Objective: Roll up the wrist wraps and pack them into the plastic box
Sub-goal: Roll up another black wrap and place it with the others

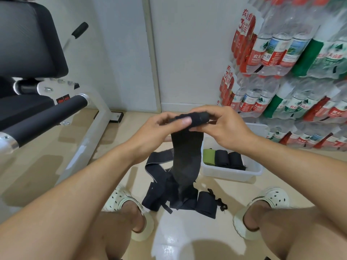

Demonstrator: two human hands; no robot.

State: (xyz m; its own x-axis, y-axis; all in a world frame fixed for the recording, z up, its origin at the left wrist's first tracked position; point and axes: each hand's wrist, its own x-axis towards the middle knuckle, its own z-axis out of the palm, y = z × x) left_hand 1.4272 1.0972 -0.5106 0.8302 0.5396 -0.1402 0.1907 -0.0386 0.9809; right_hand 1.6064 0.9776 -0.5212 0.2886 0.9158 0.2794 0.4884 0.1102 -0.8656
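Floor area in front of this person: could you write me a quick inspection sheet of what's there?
Surface: glossy beige floor, person seated over it.
Job's things: black wrist wrap half rolled at its top, tail hanging down; white plastic box holding one green roll and two black rolls; pile of unrolled wraps between the feet.
Clutter: nothing seen beyond the wraps.
Hands: left hand and right hand both pinch the roll.
Cables: nothing seen.
Surroundings: exercise machine at left; stacked packs of bottled water at right; white wall behind.
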